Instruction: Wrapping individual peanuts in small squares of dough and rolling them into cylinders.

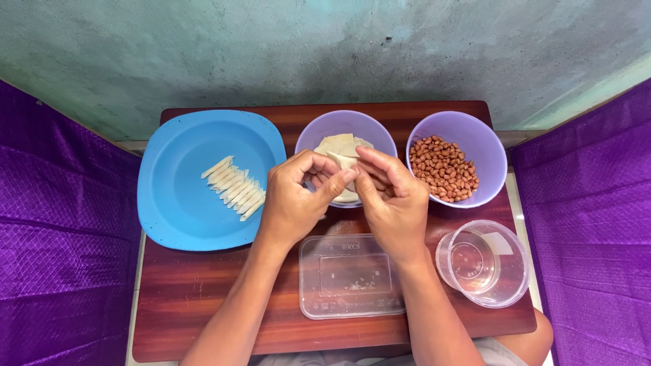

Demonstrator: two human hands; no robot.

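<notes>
Forearms are reaching up from six o'clock over the dark reddish wooden worktop [203, 318], and both hands are meeting near the centre of the view. Between them, the left hand [293, 203] and the right hand [390, 200] are pinching a thin, pale square dough wrapper [341, 160], each hand curling nearly closed with thumb and fingertips pressing on the sheet's folded edge. That wrapper is hovering just above the lilac round plastic bowl holding a stack of similar wrappers [346, 129], which is sitting at twelve o'clock from the hands. Judging by its look, the sheet is handling as very light, soft and limp, likely tearing easily, so pinching gently along the edge or fold seems the sensible hold. At two o'clock a second lilac plastic bowl filled with reddish-brown peanuts [444, 168] is standing just beside the first. At nine o'clock a large blue plastic plate [176, 203] is carrying a row of slim rolled pastry sticks [234, 187] lying side by side. At six o'clock, between the wrists, a clear rectangular plastic container [349, 276] is lying flat, and at four o'clock a clear round plastic tub [483, 264] is resting near the worktop's edge. Purple quilted fabric [54, 237] is flanking both sides.
</notes>
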